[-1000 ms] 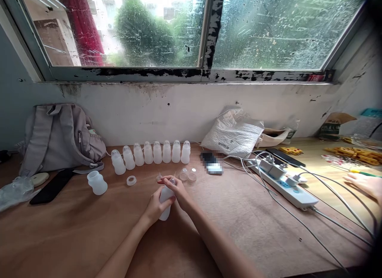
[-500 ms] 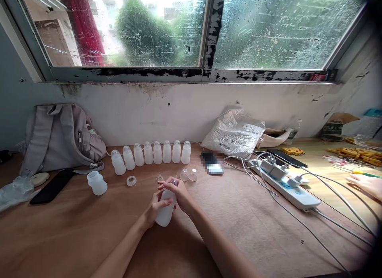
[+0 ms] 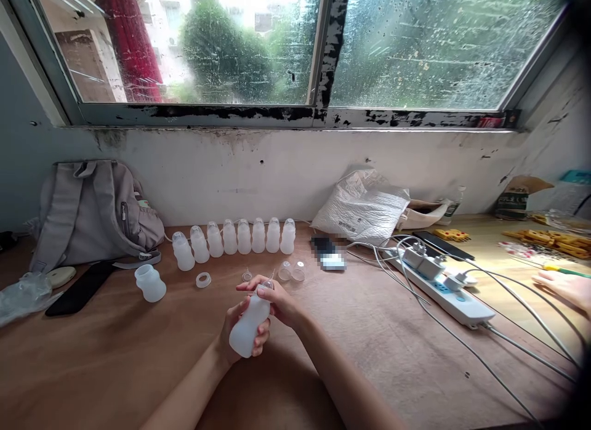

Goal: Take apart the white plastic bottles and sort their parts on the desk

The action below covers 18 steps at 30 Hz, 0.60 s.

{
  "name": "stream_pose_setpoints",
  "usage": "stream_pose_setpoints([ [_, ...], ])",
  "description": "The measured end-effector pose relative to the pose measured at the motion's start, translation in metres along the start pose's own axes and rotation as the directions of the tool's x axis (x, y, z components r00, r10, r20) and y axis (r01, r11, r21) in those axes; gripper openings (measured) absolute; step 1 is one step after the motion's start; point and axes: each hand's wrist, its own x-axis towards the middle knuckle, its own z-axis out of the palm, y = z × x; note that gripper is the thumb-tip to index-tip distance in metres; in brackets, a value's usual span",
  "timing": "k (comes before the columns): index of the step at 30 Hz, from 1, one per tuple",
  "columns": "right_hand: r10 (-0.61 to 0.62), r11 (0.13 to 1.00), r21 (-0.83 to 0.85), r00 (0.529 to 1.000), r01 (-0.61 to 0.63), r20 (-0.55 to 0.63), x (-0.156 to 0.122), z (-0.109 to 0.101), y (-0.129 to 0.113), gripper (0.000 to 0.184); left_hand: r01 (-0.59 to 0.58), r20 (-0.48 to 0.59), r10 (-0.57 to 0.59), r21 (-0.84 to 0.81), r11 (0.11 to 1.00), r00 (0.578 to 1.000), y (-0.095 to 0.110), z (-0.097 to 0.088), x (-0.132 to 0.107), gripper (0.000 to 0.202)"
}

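Note:
My left hand (image 3: 227, 339) wraps round the body of a frosted white baby bottle (image 3: 248, 329), tilted with its base toward me. Over the bottle's top my right hand (image 3: 282, 303) grips the collar and teat end, index finger stretched out; the fingers partly hide that end. Just beyond my hands lie a small clear teat (image 3: 247, 276) and two clear caps (image 3: 285, 271). A white collar ring (image 3: 203, 285) rests farther left. An open bottle without a top (image 3: 150, 284) stands left of the ring. Several capped bottles (image 3: 229, 238) line up along the back.
At the back left sits a grey backpack (image 3: 92, 214), with a black phone (image 3: 80, 288) before it. A silver bubble mailer (image 3: 362, 205) leans on the wall. A power strip (image 3: 446, 291) with trailing cables occupies the right. Another person's hand (image 3: 566, 288) is at far right.
The bottle has tilted more and its base has swung left toward me. My left hand has turned with it, its fingers now showing round the far side. My right hand stays at the top.

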Motion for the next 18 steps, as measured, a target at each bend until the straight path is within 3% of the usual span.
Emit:
stream_pose_setpoints([
  [5, 0.035, 0.988, -0.143, 0.988, -0.057, -0.152, 0.002, -0.004, 0.002, 0.029, -0.023, -0.098, 0.03, 0.074, 0.997, 0.995, 0.005, 0.006, -0.002, 0.048],
  [9, 0.03, 0.978, -0.195, 0.969, -0.079, -0.245, 0.004, -0.007, 0.003, 0.03, -0.073, -0.249, 0.128, 0.218, 0.973, 0.96, 0.009, 0.013, -0.003, 0.046],
  [13, 0.022, 0.99, -0.13, 0.975, -0.052, -0.22, 0.005, -0.01, 0.004, 0.029, -0.048, -0.338, 0.178, 0.358, 0.932, 0.924, 0.014, 0.011, -0.004, 0.045],
  [18, -0.023, 0.99, 0.14, 0.996, 0.034, -0.081, 0.003, -0.012, 0.005, 0.018, -0.047, -0.252, 0.113, 0.254, 0.966, 0.961, 0.016, 0.005, -0.006, 0.051],
])
